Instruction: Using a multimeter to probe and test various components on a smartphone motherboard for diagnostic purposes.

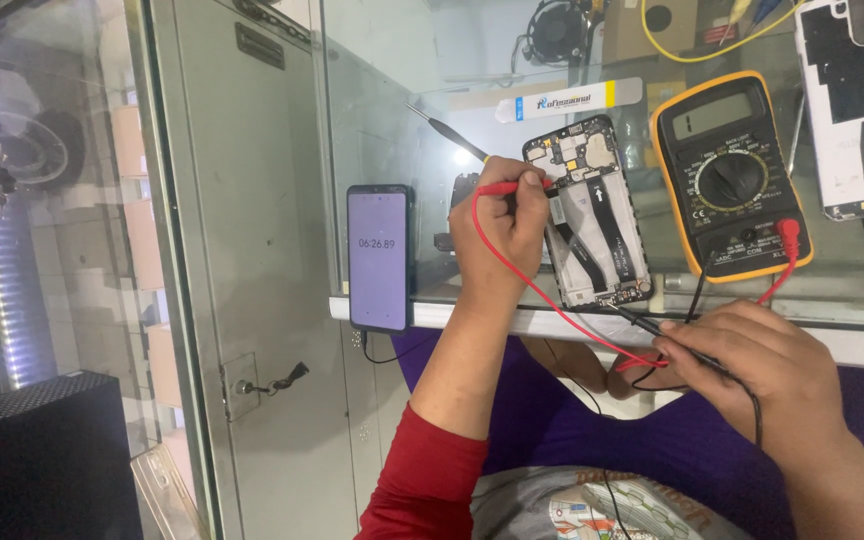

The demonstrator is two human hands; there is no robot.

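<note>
Head cam: white strip label (562, 101) w/ blue print lies flat at back of glass tabletop (392, 110). Open phone (588, 212) sits mid-tabletop, long way running near to far, top end far. Left hand (501, 222) pinches red probe (514, 186) on phone's top; right hand (752, 360) pinches black probe (652, 325) at its bottom. Yellow meter (727, 175) just right.

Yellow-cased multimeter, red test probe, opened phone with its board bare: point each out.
Yellow-cased multimeter (731, 180), head view, on its round black dial.
Red test probe (500, 187), head view, on the red shaft gripped by the left hand.
Opened phone with its board bare (592, 225), head view, on the middle of its exposed inside.
</note>
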